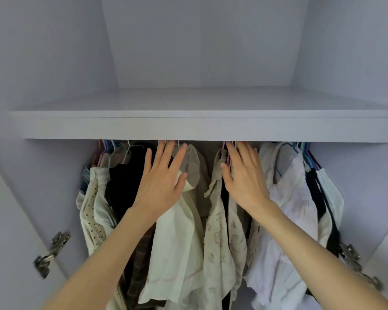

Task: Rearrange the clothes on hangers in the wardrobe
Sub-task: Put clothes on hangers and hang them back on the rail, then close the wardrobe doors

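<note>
Two bare forearms reach up from the lower edge into an open pale-lilac wardrobe with smooth, matte panels. A metal hinge (pixel 52 253) sits on the left door edge and another hinge (pixel 354 262) on the right. Between them hang the clothes (pixel 220 231), soft and crumpled: a cream dotted garment (pixel 92 211) at far left, a black piece (pixel 123 186) beside it, a plain cream blouse (pixel 177 242), a beige flower-embroidered top (pixel 217 238), and a white shirt (pixel 287 220) toward the right.

The left hand (pixel 164 182) lies flat against the garments left of the middle gap, fingers (pixel 166 155) straight and spread, tips up by the hanger hooks. The right hand (pixel 244 175) lies flat on the garments right of the gap, fingers (pixel 244 153) straight and close together; neither hand grips anything.

Thin hangers (pixel 108 148) in purple, blue and white bunch at the top left, and more coloured hangers (pixel 304 151) at the top right. Above them runs a thick, flat shelf (pixel 202 128), with the recessed back wall beyond.
</note>
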Available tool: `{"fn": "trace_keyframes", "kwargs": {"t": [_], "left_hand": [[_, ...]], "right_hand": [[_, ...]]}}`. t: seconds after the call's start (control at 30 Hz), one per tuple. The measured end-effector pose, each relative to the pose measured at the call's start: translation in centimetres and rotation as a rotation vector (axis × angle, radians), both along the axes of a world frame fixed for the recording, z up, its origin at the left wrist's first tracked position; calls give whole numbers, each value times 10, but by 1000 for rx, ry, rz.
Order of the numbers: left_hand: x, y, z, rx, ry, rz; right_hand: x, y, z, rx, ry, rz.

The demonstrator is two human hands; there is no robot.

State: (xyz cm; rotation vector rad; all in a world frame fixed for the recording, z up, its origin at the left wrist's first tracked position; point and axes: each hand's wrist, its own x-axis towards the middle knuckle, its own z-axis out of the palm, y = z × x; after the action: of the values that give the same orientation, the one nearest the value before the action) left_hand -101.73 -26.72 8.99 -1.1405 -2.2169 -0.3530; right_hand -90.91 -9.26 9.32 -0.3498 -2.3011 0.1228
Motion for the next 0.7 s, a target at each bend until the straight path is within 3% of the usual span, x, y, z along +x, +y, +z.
{"fn": "trace_keyframes", "kwargs": {"t": [0.23, 0.53, 0.7], "left_hand": [[54, -64, 19, 117, 39, -26], [161, -197, -1, 127, 44, 141], [207, -288, 19, 216, 109, 280]], "right_hand": [[35, -41, 17, 60, -140, -15], [104, -176, 0, 108, -167, 253], [120, -272, 12, 67, -122, 486]]}}
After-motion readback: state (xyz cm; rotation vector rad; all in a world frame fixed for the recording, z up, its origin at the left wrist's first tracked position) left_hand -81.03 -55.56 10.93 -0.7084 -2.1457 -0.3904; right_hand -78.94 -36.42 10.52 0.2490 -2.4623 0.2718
